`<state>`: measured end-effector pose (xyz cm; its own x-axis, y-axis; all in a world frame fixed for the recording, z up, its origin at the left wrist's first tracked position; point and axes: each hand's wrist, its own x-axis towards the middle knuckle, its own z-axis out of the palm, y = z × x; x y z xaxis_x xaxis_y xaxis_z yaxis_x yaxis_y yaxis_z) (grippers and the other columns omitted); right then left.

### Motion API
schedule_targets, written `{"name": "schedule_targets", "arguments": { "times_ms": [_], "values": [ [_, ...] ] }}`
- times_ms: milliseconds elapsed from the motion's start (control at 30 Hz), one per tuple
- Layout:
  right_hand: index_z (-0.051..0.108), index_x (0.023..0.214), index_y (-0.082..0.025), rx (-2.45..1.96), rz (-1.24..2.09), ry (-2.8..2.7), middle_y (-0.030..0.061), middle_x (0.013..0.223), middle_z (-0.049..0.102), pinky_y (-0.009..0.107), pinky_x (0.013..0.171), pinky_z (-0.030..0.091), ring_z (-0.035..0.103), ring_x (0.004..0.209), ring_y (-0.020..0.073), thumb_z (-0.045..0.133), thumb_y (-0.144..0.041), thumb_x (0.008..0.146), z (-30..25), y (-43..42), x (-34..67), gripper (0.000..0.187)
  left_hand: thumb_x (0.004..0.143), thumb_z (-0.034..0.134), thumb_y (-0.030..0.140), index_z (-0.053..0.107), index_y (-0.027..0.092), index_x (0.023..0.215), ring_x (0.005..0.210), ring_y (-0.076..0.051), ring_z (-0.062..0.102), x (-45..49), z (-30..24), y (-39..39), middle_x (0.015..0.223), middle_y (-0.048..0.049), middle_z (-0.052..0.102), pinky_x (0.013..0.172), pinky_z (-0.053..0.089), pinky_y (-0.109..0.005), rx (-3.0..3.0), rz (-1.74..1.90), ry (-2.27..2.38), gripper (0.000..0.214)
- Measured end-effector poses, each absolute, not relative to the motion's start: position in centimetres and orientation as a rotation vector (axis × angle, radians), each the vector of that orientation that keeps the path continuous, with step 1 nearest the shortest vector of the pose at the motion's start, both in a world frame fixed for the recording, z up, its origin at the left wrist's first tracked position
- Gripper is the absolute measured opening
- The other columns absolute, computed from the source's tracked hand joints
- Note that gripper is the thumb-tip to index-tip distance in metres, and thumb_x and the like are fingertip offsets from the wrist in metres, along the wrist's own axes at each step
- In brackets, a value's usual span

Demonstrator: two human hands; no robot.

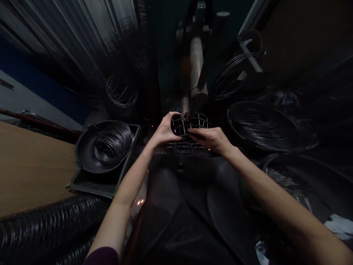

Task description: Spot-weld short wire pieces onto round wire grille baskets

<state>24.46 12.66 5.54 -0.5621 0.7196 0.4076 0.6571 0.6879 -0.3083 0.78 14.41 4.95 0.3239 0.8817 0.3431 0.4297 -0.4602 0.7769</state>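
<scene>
A round wire basket [184, 127] of thin metal rods is held between my hands, right under the upright metal cylinder of a machine [196, 62]. My left hand [166, 129] grips its left side, thumb toward me and fingers over the far rim. My right hand [213, 139] is closed on the near right side, with fingertips reaching in at the front; whether a loose rod is also in those fingers cannot be made out. More wire grid shows just below the hands. Small orange sparks glow beside the right hand and left of the basket.
To the left, a black basin [82, 151] with stacked wire rings [110, 145] stands on a green-edged crate [96, 190]. Another dark basin [234, 110] of wire rings is on the right. Stacked wire rings [44, 224] fill the lower left, beside a wooden board [33, 165].
</scene>
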Motion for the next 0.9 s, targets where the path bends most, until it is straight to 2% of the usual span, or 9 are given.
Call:
{"name": "schedule_targets", "arguments": {
  "times_ms": [133, 267, 333, 400, 500, 600, 700, 767, 900],
  "values": [
    [0.074, 0.116, -0.022, -1.085, 0.126, -2.376, 0.0044, 0.106, 0.075, 0.028, 0.077, 0.059, 0.073, 0.092, 0.019, 0.057, -0.034, 0.096, 5.6, 14.1, 24.2, 0.029, 0.052, 0.086, 0.031, 0.045, 0.022, 0.127, 0.116, -0.029, 0.058, 0.8, 4.5, 16.3, 0.123, -0.0095, 0.056, 0.102, 0.047, -0.043, 1.998, 1.068, 1.123, 0.086],
    [0.071, 0.118, -0.022, -1.068, 0.107, -2.318, 0.0052, 0.116, 0.072, 0.026, 0.08, 0.057, 0.07, 0.102, 0.018, 0.058, -0.034, 0.096, 5.5, 13.6, 24.5, 0.028, 0.05, 0.088, 0.03, 0.045, 0.02, 0.125, 0.121, -0.03, 0.056, 0.8, 4.4, 17.0, 0.125, -0.011, 0.055, 0.107, 0.044, -0.045, 2.008, 1.114, 1.078, 0.087],
    [0.071, 0.111, -0.022, -1.154, 0.071, -2.195, 0.0072, 0.111, 0.072, 0.027, 0.078, 0.055, 0.069, 0.096, 0.0181, 0.059, -0.037, 0.095, 5.3, 12.9, 24.8, 0.025, 0.05, 0.087, 0.028, 0.045, 0.02, 0.126, 0.122, -0.03, 0.055, 0.7, 4.5, 17.1, 0.127, -0.0114, 0.055, 0.108, 0.043, -0.044, 2.011, 1.117, 1.057, 0.087],
    [0.071, 0.1, -0.02, -1.262, 0.045, -2.056, 0.0084, 0.098, 0.069, 0.029, 0.07, 0.053, 0.066, 0.082, 0.018, 0.06, -0.04, 0.093, 5.1, 12.8, 25.0, 0.023, 0.052, 0.086, 0.026, 0.043, 0.02, 0.128, 0.121, -0.029, 0.056, 0.8, 4.6, 17.4, 0.127, -0.0114, 0.055, 0.108, 0.044, -0.045, 1.998, 1.101, 1.078, 0.088],
    [0.068, 0.091, -0.019, -1.356, 0.074, -1.944, 0.0062, 0.085, 0.062, 0.029, 0.062, 0.046, 0.057, 0.068, 0.0161, 0.062, -0.043, 0.091, 4.9, 13.9, 25.0, 0.024, 0.052, 0.086, 0.026, 0.043, 0.02, 0.13, 0.119, -0.029, 0.057, 1.0, 4.7, 18.5, 0.126, -0.0119, 0.056, 0.106, 0.046, -0.046, 1.978, 1.103, 1.115, 0.089],
    [0.067, 0.088, -0.019, -1.388, 0.114, -1.924, 0.0054, 0.083, 0.061, 0.028, 0.061, 0.042, 0.054, 0.067, 0.0157, 0.063, -0.046, 0.09, 4.9, 15.7, 24.5, 0.027, 0.049, 0.09, 0.028, 0.044, 0.019, 0.127, 0.118, -0.029, 0.058, 1.1, 4.8, 20.0, 0.124, -0.0125, 0.057, 0.105, 0.047, -0.046, 1.98, 1.141, 1.08, 0.091],
    [0.068, 0.087, -0.019, -1.412, 0.099, -1.907, 0.0066, 0.084, 0.06, 0.03, 0.064, 0.045, 0.055, 0.07, 0.0173, 0.061, -0.048, 0.09, 5.4, 15.7, 24.3, 0.03, 0.051, 0.091, 0.032, 0.044, 0.019, 0.129, 0.119, -0.029, 0.059, 0.9, 4.6, 20.5, 0.123, -0.0128, 0.058, 0.106, 0.047, -0.047, 1.986, 1.133, 1.07, 0.092],
    [0.07, 0.091, -0.019, -1.433, 0.115, -1.877, 0.0082, 0.087, 0.06, 0.032, 0.069, 0.048, 0.058, 0.074, 0.0189, 0.056, -0.048, 0.093, 6.1, 14.2, 25.2, 0.032, 0.055, 0.09, 0.038, 0.04, 0.019, 0.137, 0.127, -0.03, 0.053, 0.3, 3.9, 20.0, 0.132, -0.0151, 0.053, 0.11, 0.043, -0.05, 2.01, 1.126, 1.103, 0.098],
    [0.07, 0.096, -0.023, -1.452, 0.281, -1.916, 0.0085, 0.095, 0.066, 0.033, 0.08, 0.051, 0.064, 0.088, 0.0202, 0.035, -0.043, 0.102, 7.5, 8.3, 29.0, 0.041, 0.06, 0.086, 0.059, 0.019, 0.022, 0.151, 0.148, -0.033, 0.029, -1.7, 0.3, 17.8, 0.156, -0.0212, 0.026, 0.119, 0.03, -0.053, 1.888, 1.126, 1.183, 0.119]
  ]
}}
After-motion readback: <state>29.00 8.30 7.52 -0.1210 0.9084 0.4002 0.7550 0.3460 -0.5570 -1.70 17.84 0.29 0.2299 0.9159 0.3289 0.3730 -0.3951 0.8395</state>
